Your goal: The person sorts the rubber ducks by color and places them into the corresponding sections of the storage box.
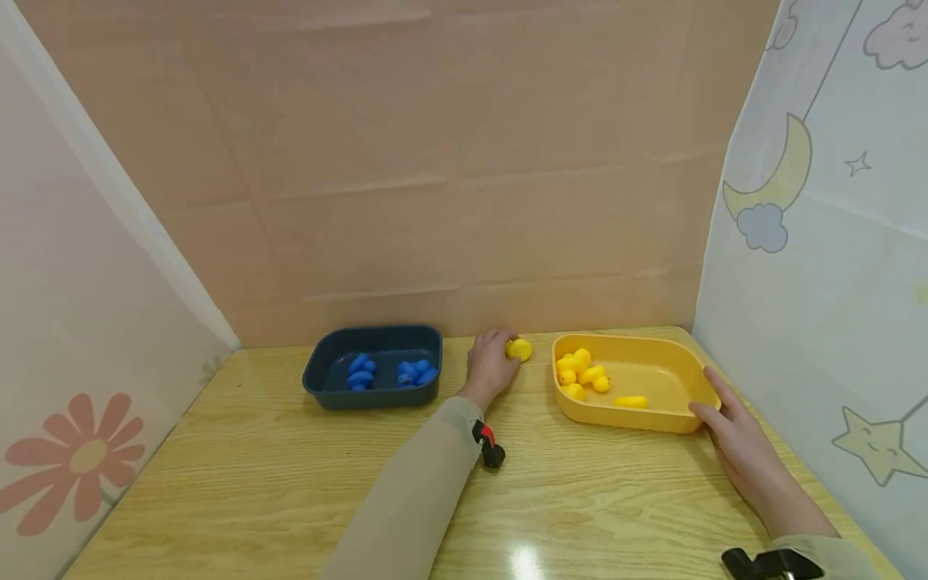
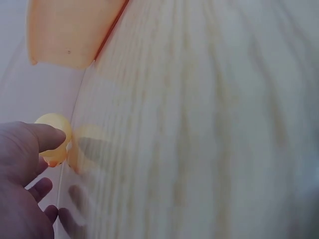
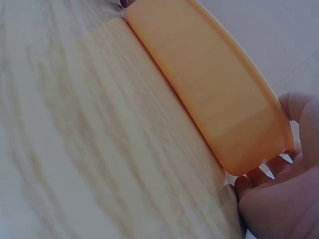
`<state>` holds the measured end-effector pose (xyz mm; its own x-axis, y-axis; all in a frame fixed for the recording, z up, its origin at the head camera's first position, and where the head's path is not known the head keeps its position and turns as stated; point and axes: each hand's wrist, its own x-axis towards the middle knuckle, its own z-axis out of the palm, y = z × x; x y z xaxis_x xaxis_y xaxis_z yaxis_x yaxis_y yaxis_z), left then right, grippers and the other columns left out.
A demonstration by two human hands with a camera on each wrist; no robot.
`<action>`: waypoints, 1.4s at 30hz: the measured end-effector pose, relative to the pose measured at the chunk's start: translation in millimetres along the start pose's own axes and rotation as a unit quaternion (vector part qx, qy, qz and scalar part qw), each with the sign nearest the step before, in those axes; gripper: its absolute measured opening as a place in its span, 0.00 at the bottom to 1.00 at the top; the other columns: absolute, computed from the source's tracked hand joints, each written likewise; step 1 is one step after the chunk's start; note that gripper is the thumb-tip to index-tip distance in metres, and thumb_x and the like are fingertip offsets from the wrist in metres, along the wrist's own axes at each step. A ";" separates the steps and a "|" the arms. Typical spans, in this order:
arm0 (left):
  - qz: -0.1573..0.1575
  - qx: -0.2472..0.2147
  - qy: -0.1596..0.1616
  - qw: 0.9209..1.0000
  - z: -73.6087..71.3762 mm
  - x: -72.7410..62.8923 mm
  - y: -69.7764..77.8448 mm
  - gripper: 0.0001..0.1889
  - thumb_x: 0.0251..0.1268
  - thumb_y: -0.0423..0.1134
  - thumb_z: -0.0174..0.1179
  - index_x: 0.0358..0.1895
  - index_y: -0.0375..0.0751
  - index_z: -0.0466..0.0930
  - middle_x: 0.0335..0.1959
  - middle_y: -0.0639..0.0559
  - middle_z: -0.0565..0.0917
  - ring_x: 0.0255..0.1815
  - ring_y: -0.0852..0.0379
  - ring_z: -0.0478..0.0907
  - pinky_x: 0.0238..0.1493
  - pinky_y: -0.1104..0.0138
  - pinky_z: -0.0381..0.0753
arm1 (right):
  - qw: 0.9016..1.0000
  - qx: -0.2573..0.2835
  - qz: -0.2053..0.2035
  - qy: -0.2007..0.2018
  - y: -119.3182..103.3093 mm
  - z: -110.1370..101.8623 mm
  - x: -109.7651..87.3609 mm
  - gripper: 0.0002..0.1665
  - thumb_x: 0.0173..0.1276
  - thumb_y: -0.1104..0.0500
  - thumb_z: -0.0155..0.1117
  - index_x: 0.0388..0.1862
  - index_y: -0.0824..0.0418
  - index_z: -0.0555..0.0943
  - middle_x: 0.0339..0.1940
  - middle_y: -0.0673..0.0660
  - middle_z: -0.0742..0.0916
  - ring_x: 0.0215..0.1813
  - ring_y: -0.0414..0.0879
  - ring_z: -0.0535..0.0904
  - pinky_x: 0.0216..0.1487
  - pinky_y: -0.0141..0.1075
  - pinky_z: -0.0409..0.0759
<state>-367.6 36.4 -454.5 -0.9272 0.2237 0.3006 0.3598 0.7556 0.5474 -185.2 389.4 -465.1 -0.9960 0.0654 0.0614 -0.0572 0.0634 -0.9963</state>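
My left hand (image 1: 491,366) pinches a small yellow rubber duck (image 1: 520,350) near the back of the table, between the two trays. In the left wrist view the thumb lies across the duck (image 2: 54,123), and its orange beak points down close to the tabletop. My right hand (image 1: 745,447) grips the right end of a yellow tray (image 1: 623,416), thumb over the rim. The right wrist view shows the other fingers curled under the corner of this tray (image 3: 209,94). Several yellow ducks (image 1: 573,366) lie mostly at the tray's left end.
To the left stands a dark blue tray (image 1: 377,399) with several blue ducks (image 1: 360,372) in it. Both trays sit on a wooden table (image 1: 290,483). A brown paper backdrop (image 1: 464,177) rises behind, and printed white panels (image 1: 812,322) flank the sides.
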 end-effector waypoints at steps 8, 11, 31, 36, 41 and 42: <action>-0.008 0.011 -0.005 1.000 -3.9 -3.3 -2.5 0.20 0.74 0.44 0.76 0.65 0.48 0.87 0.59 0.50 0.89 0.62 0.46 0.81 0.67 0.50 0.77 | 1.000 -0.009 0.006 0.004 -1.7 1.4 0.5 0.49 0.93 0.55 0.51 0.94 0.46 0.31 0.90 0.45 0.26 0.87 0.38 0.21 0.80 0.20 0.38; -0.016 0.005 -0.005 1.000 -6.7 -5.8 -0.7 0.21 0.75 0.49 0.75 0.66 0.49 0.86 0.58 0.51 0.89 0.61 0.46 0.81 0.66 0.51 0.77 | 1.000 -0.015 0.007 0.008 -2.1 0.8 0.4 0.49 0.93 0.54 0.51 0.94 0.46 0.31 0.90 0.44 0.26 0.87 0.36 0.20 0.80 0.20 0.37; 0.035 -0.096 0.036 0.994 -27.0 -40.7 38.2 0.26 0.76 0.51 0.75 0.72 0.51 0.82 0.56 0.53 0.90 0.62 0.46 0.79 0.68 0.49 0.73 | 1.000 -0.006 0.002 0.002 -0.8 -0.8 1.5 0.49 0.93 0.55 0.50 0.93 0.46 0.30 0.90 0.43 0.27 0.87 0.35 0.21 0.79 0.19 0.37; 0.068 -0.078 0.014 0.995 -27.5 -50.6 55.5 0.26 0.76 0.52 0.74 0.73 0.56 0.82 0.56 0.56 0.90 0.61 0.50 0.79 0.69 0.51 0.72 | 1.000 -0.007 0.000 0.000 -0.7 -0.9 2.7 0.49 0.94 0.55 0.50 0.93 0.46 0.30 0.90 0.43 0.27 0.87 0.36 0.20 0.79 0.19 0.37; 0.109 -0.032 0.003 0.994 -22.1 -58.2 69.7 0.27 0.76 0.55 0.73 0.74 0.60 0.82 0.55 0.60 0.89 0.59 0.55 0.78 0.69 0.54 0.72 | 1.000 -0.003 -0.003 -0.002 0.3 -0.3 5.0 0.49 0.94 0.56 0.50 0.93 0.46 0.30 0.90 0.42 0.27 0.87 0.36 0.20 0.80 0.20 0.36; 0.118 -0.019 0.004 0.993 -20.2 -59.3 72.0 0.27 0.76 0.55 0.74 0.74 0.60 0.82 0.55 0.61 0.89 0.59 0.56 0.78 0.68 0.54 0.72 | 1.000 -0.003 -0.004 -0.002 0.5 -0.2 5.3 0.49 0.94 0.56 0.50 0.93 0.46 0.30 0.90 0.43 0.27 0.87 0.36 0.20 0.80 0.20 0.36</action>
<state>-284.6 65.1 -417.2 -0.8152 0.3876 0.4304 0.5716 0.6584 0.4898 -190.5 390.0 -465.2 -0.9958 0.0610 0.0681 -0.0638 0.0700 -0.9955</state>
